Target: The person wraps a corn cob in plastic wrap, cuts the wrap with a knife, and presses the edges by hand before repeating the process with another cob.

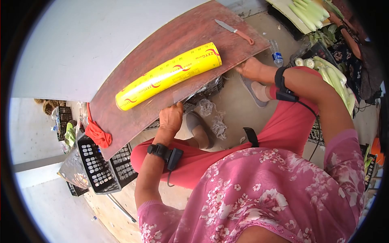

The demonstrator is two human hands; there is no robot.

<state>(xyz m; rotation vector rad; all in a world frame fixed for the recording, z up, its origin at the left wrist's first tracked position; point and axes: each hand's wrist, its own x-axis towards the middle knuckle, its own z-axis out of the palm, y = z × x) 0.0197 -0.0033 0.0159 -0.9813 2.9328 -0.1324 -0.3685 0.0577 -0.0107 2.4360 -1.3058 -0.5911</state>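
A yellow roll of cling film (170, 77) with red and black print lies across a reddish-brown board (137, 60). My left hand (171, 118) is closed at the near edge of the board. Fingers of my right hand (252, 69) curl in at the board's right-hand edge, near its corner. What either hand pinches is hidden; it could be the board's edge or thin film. Clear, shiny film (204, 87) shows along the edge between the hands. A knife (235, 31) with an orange-red handle rests on the board's far end.
A red cloth (97, 131) hangs over the board's left corner, above black crates (95, 164). Crumpled plastic (219, 123) lies on the floor by my feet. To the right are a water bottle (276, 54), pale green vegetables (334, 79) and another person's arm (351, 40).
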